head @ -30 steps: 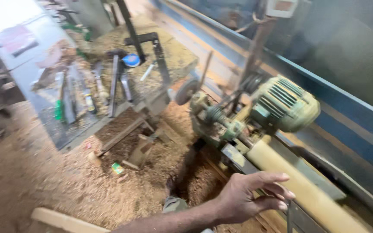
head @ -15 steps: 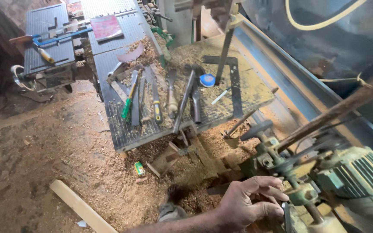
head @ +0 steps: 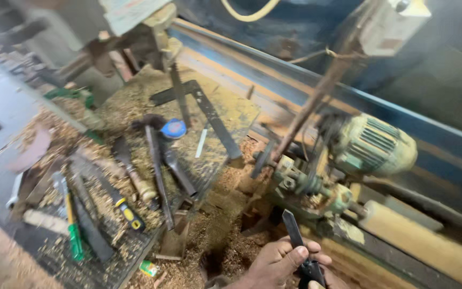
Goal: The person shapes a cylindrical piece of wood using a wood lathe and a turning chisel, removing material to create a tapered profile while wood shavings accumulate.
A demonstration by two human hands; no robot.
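My left hand (head: 278,263) is at the bottom middle, shut around the handle of a dark flat-bladed chisel (head: 293,229). The blade points up and away, toward the metal fittings (head: 300,179) of a wood lathe. Just right of the blade, a pale wooden cylinder (head: 421,242) lies along the lathe bed. A green electric motor (head: 374,145) sits above it. My right hand is not visible; only a scrap of a fingertip shows under the handle at the frame's bottom edge.
A low metal bench (head: 231,113) on the left is covered in sawdust and holds several chisels, a blue round tin (head: 173,128), a green-handled tool (head: 72,227) and a yellow-and-black-handled tool (head: 128,212). Sawdust heaps lie on the floor (head: 215,230). A blue wall (head: 445,69) runs behind the lathe.
My left hand was open above the sawdust; now it is closed on the chisel. The view has swung right and closer to the lathe.
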